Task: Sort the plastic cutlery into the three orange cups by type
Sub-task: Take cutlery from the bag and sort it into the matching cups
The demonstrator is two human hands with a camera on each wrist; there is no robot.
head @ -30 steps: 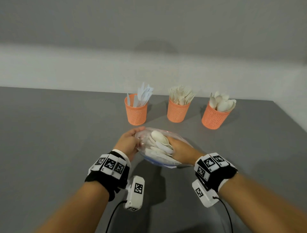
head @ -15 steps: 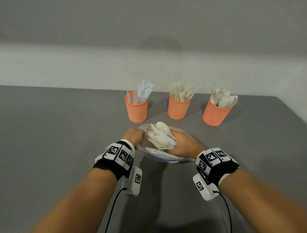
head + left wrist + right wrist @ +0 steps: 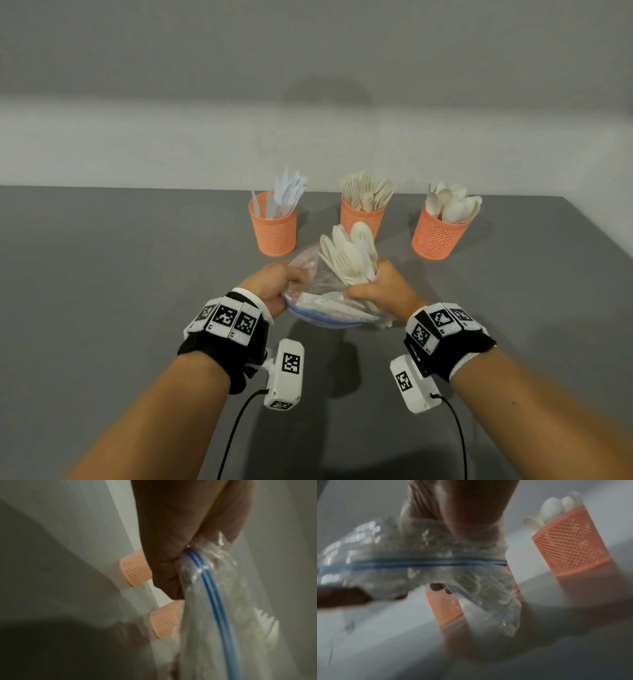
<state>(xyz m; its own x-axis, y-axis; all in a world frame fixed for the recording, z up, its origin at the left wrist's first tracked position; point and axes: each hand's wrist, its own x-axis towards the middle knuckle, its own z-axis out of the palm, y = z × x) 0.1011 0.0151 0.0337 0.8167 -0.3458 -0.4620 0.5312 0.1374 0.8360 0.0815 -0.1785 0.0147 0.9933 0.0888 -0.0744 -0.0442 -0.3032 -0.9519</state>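
Observation:
Three orange mesh cups stand in a row at the back of the grey table: the left cup holds white knives, the middle cup forks, the right cup spoons. In front of them I hold a clear zip bag with a blue seal above the table. My left hand pinches the bag's left edge. My right hand grips a bundle of white cutlery that sticks up out of the bag, spoon bowls upward. The bag hangs crumpled under my right fingers.
The grey table reaches to a pale wall behind the cups. Its right edge runs close past the spoon cup. Wrist cameras with cables hang under both forearms.
My right hand has lifted the cutlery bundle from lying flat in the bag to pointing upward out of it. Both hands and the bag have risen slightly toward the cups.

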